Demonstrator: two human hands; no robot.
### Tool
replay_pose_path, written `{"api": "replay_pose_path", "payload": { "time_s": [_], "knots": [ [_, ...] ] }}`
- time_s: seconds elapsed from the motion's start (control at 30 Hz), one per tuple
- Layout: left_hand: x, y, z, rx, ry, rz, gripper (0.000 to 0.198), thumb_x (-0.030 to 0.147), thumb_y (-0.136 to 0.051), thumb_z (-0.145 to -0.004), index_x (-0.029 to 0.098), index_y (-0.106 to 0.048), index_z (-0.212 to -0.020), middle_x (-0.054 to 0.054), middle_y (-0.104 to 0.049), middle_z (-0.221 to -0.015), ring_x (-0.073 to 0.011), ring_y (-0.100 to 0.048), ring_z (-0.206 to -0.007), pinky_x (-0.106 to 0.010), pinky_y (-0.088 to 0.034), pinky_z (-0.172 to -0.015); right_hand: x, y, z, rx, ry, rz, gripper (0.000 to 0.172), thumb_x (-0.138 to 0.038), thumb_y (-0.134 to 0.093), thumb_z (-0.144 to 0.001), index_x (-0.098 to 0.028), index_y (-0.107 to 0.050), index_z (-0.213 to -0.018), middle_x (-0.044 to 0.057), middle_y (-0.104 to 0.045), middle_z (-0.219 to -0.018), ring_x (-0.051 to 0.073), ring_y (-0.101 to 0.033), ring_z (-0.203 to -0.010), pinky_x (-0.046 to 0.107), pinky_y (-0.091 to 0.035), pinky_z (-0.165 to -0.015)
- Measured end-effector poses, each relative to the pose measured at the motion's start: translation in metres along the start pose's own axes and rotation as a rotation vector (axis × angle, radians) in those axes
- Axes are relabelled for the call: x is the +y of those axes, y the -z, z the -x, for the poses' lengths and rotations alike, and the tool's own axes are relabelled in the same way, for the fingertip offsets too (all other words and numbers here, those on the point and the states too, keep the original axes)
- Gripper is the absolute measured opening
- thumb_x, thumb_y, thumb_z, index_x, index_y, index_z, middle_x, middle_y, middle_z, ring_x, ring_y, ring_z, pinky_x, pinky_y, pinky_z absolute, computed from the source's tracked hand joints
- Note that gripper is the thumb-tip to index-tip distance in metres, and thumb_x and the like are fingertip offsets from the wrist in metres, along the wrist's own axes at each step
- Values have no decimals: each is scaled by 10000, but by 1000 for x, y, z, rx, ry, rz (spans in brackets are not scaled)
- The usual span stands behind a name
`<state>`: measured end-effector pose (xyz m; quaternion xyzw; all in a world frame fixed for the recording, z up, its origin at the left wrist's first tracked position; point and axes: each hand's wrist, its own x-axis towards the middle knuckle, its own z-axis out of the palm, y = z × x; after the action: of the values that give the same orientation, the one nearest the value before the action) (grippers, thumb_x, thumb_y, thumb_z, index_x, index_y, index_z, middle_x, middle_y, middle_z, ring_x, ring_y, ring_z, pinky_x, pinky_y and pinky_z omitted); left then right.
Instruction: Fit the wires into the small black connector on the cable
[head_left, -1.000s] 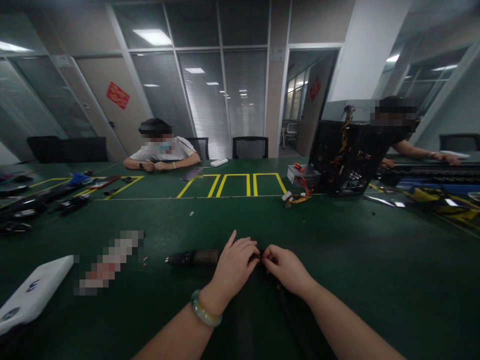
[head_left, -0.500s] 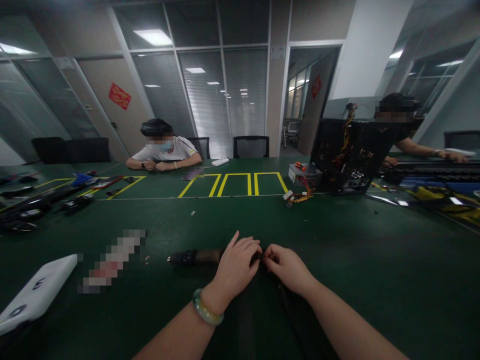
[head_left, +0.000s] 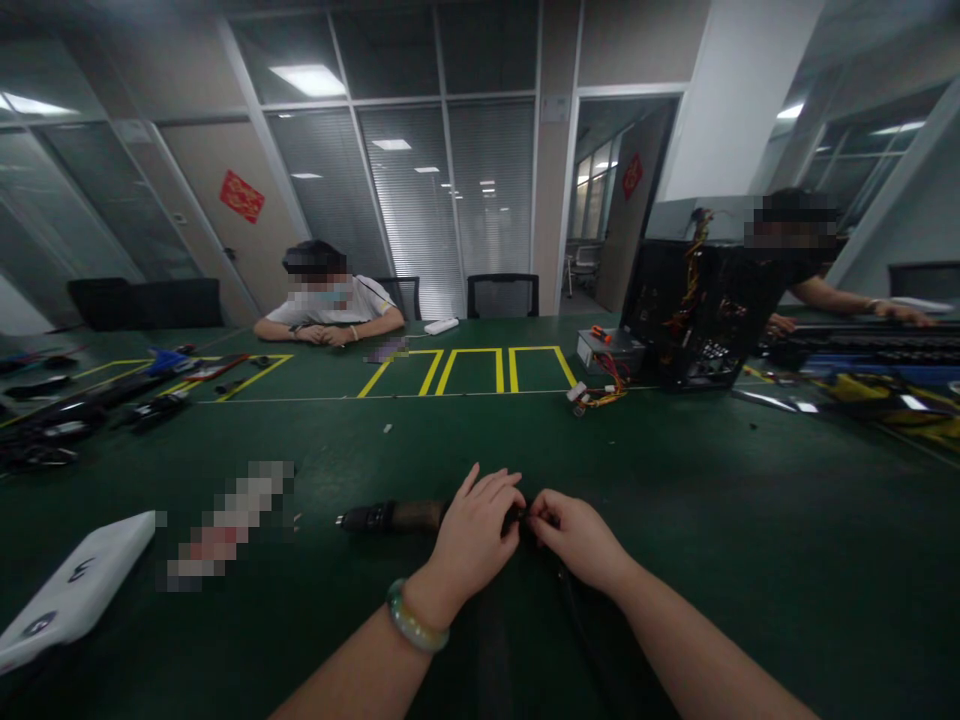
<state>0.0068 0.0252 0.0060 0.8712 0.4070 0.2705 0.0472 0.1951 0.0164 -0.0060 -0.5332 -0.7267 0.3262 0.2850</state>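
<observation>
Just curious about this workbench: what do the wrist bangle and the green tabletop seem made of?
The bangle looks like polished stone, perhaps jade: glossy, milky green mottling. The green tabletop looks like matte rubber matting, with no wood grain, though that stays uncertain.

Green workbench (head_left: 750, 560), yellow tape outlines (head_left: 472, 372), black tool (head_left: 375, 517), white case (head_left: 75, 590)

The left hand (head_left: 472, 535) and right hand (head_left: 577, 540) are pinching inward at the middle of the view, their fingertips (head_left: 517, 517) nearly meeting. The left forearm (head_left: 352, 670) is angling in from the near left, the right forearm (head_left: 697, 640) from the near right, both wrists slightly bent.
</observation>
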Motion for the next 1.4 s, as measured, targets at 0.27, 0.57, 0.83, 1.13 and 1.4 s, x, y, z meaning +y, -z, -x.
{"api": "replay_pose_path", "payload": {
  "time_s": [0.27, 0.57, 0.83, 1.13, 1.4],
  "knots": [
    [0, -3, -1, 29, 22, -16, 152, 136, -602, -770, 221, -563, -889, -51, -551, -1335, -231, -436, -1311, -487, -204, -1174, -2, 1, 2, -13, -27, -10, 103, -278, -537, -893, -221, -604, -839, -40, -678, -702, 132, -613, -646, 230, -387, -622],
    [2, 1, 0, 1, 7, -9, 318, 36, -542, -715, 230, -566, -965, -42, -542, -1345, -225, -430, -1319, -493, -214, -1173, -1, 0, 1, -12, -25, -12, 109, -270, -533, -896, -219, -610, -840, -41, -672, -692, 132, -618, -642, 234, -386, -613],
    [-1, -5, 1, 29, 31, -2, 181, 125, -590, -785, 229, -571, -932, -33, -596, -1267, -221, -495, -1252, -471, -268, -1148, -2, 0, 1, -7, -16, -16, 95, -259, -528, -893, -219, -601, -849, -39, -675, -690, 127, -615, -637, 224, -373, -592],
    [-4, -5, 1, 14, 14, 9, 119, 135, -584, -817, 225, -589, -894, -22, -629, -1215, -210, -537, -1194, -460, -305, -1121, -1, -1, 1, -11, -14, -24, 93, -251, -535, -889, -216, -613, -851, -37, -676, -696, 135, -622, -655, 228, -385, -609],
    [1, 0, 1, -1, 19, 20, 241, 91, -554, -770, 244, -613, -947, -9, -671, -1042, -203, -602, -1014, -427, -373, -1052, -3, 0, 1, -3, -15, 30, 122, -274, -526, -902, -218, -614, -838, -35, -672, -701, 133, -605, -640, 233, -356, -588]
  ]
}}
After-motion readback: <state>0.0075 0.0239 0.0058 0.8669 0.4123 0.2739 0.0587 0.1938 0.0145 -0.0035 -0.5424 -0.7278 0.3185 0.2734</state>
